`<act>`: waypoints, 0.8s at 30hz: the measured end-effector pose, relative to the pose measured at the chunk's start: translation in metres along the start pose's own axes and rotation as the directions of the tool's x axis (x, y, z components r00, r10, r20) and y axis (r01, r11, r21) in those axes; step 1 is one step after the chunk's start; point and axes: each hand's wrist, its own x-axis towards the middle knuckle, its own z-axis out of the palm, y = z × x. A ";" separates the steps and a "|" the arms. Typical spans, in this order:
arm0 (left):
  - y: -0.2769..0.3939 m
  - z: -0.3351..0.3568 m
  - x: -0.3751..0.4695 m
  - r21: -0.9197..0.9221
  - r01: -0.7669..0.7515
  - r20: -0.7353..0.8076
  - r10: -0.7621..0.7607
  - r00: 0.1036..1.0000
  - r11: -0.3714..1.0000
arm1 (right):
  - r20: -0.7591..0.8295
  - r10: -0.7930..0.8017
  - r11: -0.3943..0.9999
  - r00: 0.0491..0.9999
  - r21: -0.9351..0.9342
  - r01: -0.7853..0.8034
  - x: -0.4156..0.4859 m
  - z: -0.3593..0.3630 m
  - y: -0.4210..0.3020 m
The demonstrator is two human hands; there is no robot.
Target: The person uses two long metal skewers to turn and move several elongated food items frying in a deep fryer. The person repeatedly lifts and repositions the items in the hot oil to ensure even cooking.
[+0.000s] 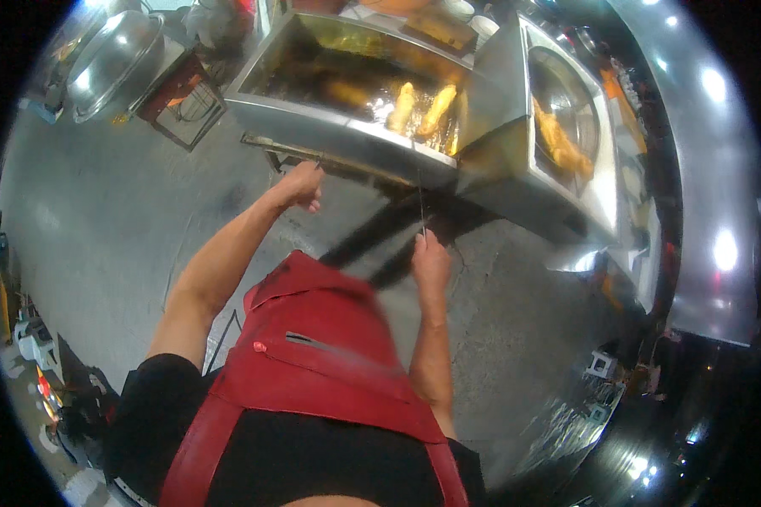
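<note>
My right hand (431, 256) grips a thin metal rod (422, 203) that points up to the near rim of a rectangular steel deep fryer (342, 123). My left hand (301, 187) is closed just in front of the same fryer, with the short end of a thin dark rod (319, 163) showing at its fingers; the rest of that rod is too faint to follow. In the fryer's hot oil, two golden dough sticks (403, 108) (437, 111) float at the right end. A darker, blurred golden shape (349, 94) shows near the middle of the oil.
Against the fryer's right side stands a tall steel box (501, 149) with a round wire basket (567, 89), where fried dough (561, 142) lies. A large steel bowl (117, 66) rests at the upper left beside a small metal-framed stand (187, 104). A long steel surface (716, 190) runs along the right.
</note>
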 end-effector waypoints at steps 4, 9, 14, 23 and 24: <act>0.007 0.015 -0.046 0.021 -0.186 0.086 0.183 0.979 0.982 | -0.027 -0.074 0.982 0.997 0.175 0.078 0.015 -0.008 0.005; 0.003 0.010 -0.052 0.013 -0.103 -0.062 0.103 0.993 0.995 | 0.043 0.016 0.963 0.999 0.269 -0.027 0.028 -0.020 0.027; -0.010 0.009 -0.031 0.051 -0.112 -0.008 0.113 0.994 0.992 | 0.035 0.048 0.967 0.998 0.248 -0.055 0.018 -0.017 0.025; 0.003 0.035 -0.021 0.133 -0.255 -0.007 0.258 0.966 0.958 | -0.163 0.047 0.984 0.985 0.177 -0.017 -0.012 -0.014 0.048; 0.007 0.039 -0.016 0.246 -0.311 0.059 0.306 0.950 0.918 | -0.141 0.058 0.988 0.988 0.149 -0.037 -0.016 -0.018 0.050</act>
